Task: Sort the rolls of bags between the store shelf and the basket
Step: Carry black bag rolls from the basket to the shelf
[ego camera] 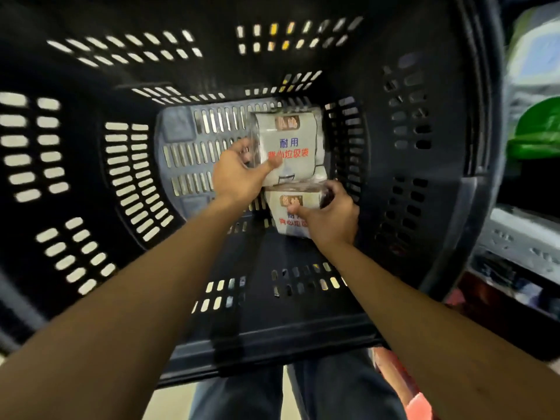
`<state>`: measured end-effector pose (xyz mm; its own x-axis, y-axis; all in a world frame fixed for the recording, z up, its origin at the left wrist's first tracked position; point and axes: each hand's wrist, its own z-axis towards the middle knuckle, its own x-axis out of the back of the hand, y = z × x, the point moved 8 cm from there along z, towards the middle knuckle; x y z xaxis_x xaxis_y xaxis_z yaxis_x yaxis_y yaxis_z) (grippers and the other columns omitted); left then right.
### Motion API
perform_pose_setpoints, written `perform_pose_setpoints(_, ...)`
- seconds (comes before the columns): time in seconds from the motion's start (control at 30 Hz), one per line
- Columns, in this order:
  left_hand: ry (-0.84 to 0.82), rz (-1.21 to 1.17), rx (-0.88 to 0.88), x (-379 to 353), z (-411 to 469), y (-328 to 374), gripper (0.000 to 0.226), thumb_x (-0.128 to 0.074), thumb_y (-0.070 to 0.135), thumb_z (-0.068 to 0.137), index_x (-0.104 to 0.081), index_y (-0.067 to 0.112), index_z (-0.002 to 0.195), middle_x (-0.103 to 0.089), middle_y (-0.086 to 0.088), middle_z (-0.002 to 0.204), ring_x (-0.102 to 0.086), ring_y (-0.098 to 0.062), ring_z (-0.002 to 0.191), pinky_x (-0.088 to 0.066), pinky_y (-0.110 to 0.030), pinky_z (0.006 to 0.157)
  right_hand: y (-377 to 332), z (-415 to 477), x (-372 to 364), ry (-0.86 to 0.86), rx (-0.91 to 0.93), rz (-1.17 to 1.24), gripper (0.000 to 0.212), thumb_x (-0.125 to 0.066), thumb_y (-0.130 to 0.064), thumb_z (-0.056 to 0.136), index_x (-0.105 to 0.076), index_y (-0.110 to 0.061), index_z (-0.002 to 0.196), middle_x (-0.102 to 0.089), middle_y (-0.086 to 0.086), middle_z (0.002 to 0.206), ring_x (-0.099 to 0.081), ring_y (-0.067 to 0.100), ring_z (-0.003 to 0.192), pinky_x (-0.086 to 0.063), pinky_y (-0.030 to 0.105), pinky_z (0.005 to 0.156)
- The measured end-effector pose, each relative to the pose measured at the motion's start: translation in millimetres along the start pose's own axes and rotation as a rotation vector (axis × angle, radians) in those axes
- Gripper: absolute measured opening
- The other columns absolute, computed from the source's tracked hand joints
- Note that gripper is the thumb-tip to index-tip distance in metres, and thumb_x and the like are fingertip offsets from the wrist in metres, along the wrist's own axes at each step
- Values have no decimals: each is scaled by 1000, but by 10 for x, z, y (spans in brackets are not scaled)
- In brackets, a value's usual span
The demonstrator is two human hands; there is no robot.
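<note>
The deep black basket (91, 177) fills most of what I can see, with the store shelf (521, 237) a blur past its right rim. Down on its slotted floor, against the right wall, two wrapped packs of bag rolls lie touching, the farther pack (291, 147) toward the far right corner and the nearer pack (288, 219) just in front. The left hand (239, 174) grips the farther one and the right hand (330, 219) the nearer; that clear film looks slick, so I reckon either could slide free, or catch the wall if both come up together.
</note>
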<state>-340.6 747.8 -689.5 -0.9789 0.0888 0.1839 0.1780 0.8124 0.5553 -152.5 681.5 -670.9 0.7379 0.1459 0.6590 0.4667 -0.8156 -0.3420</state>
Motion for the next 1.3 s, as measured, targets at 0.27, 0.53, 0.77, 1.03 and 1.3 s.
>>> perform_pose_setpoints(0.27,90,-159,59,544,-955,363,71,-81,40,63,-56,10,123,-71,-5,106,-70,-21,92,-56,-47,83,-402,-634,765,-29,21,58,55,-87,-32,62,-63,-18,109,-68,-3,93,-63,14,84,-54,30,72)
perform_pose_setpoints(0.53,135,-248,6,1108,-2151,1146,44,-70,9,82,-52,5,122,-68,-4,94,-69,-5,67,-59,-26,60,-897,-1444,1718,-62,72,261,47,-88,-38,52,-65,-21,88,-71,-3,84,-68,17,79,-57,35,73)
perform_pose_setpoints(0.77,67,-168,-150,1389,-3107,1759,38,-70,13,82,-59,5,118,-72,-11,99,-70,-9,79,-59,-26,67,-1385,-2170,2588,-71,139,437,30,-87,-27,62,-64,-24,81,-70,-3,81,-67,12,71,-56,30,62)
perform_pose_setpoints(1.03,-154,-16,-306,1550,-3923,2202,27,-72,17,81,-65,8,106,-64,5,58,-61,-4,52,-48,-18,49,-1392,-3138,3242,34,190,694,19,-84,-15,67,-71,-12,81,-74,3,75,-69,13,65,-56,28,63)
perform_pose_setpoints(1.3,-448,155,-394,1433,-4535,2283,35,-78,22,76,-66,6,105,-75,-7,86,-72,-21,79,-58,-36,74,-614,-4282,3398,310,29,1055,25,-82,-14,68,-71,-4,88,-72,19,87,-69,34,79,-56,52,76)
